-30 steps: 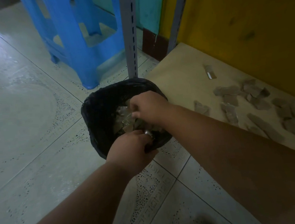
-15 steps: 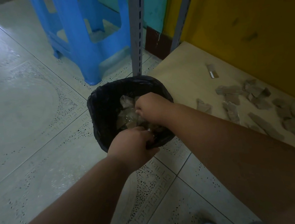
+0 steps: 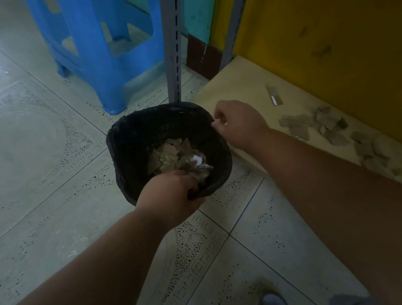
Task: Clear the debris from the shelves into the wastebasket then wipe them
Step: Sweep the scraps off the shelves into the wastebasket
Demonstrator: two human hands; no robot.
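Note:
A black mesh wastebasket [image 3: 131, 144] stands on the floor tiles beside the low shelf [image 3: 233, 86]. Torn cardboard and crumpled plastic debris [image 3: 171, 155] lies inside it. My left hand [image 3: 172, 198] grips the basket's near rim, fingers curled over the edge. My right hand [image 3: 238, 122] hovers just past the basket's right rim, over the shelf's corner, fingers loosely curled and holding nothing. More cardboard scraps [image 3: 314, 125] are scattered along the shelf by the yellow back panel, and a small strip [image 3: 274, 96] lies apart from them.
A blue plastic stool [image 3: 103, 44] stands behind the basket on the left. A grey slotted shelf upright [image 3: 173, 40] rises right at the basket's far rim. A second upright [image 3: 234, 20] stands by the yellow panel. My shoe [image 3: 272, 304] shows at the bottom.
My right hand has come up out of the basket and moved right, toward the shelf, leaving the debris inside. My left hand keeps its grip on the rim.

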